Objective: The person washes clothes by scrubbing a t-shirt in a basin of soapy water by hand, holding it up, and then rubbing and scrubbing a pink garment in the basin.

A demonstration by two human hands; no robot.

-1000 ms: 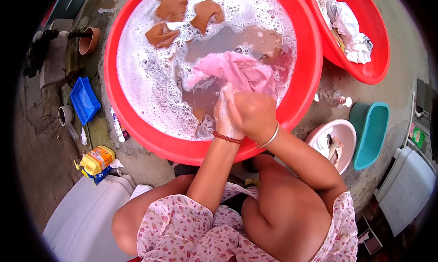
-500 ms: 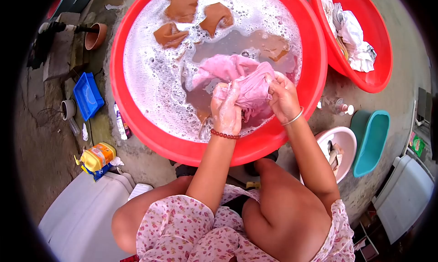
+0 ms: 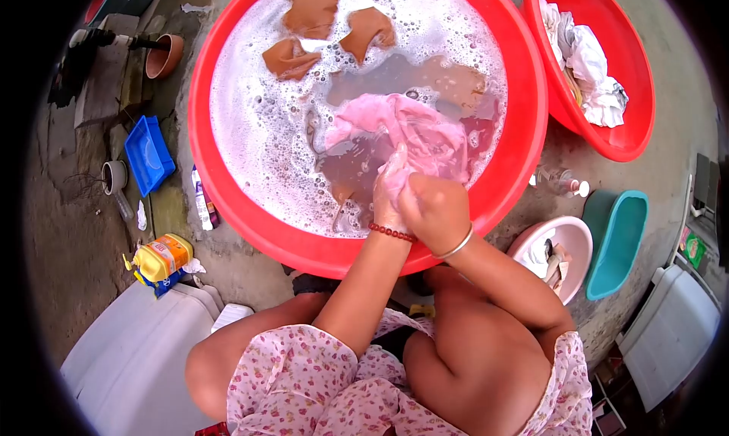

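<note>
A wet pink cloth (image 3: pixel 431 141) lies partly spread in the soapy water of a large red basin (image 3: pixel 524 102). Its near end is bunched up between my hands. My left hand (image 3: pixel 386 195), with a red bead bracelet at the wrist, is closed around that bunch. Right against it, my right hand (image 3: pixel 440 208), wearing a bangle, is curled into a fist on the same cloth, its fingertips turned out of sight. Farther out in the basin, brown cloth (image 3: pixel 310 12) pokes up through the white suds in several places.
Whitish clothes (image 3: pixel 588 64) lie in a second red basin (image 3: pixel 638 136) at the upper right. Below it are a clear bottle (image 3: pixel 560 182), a pink basin (image 3: pixel 583 242) and a teal tub (image 3: pixel 616 246). At left sit a blue tray (image 3: pixel 149 155) and a yellow jug (image 3: pixel 163 258).
My right hand has moved down and left, from holding the cloth stretched to pressing beside my left hand. The cloth's far part has sunk and spread in the water.
</note>
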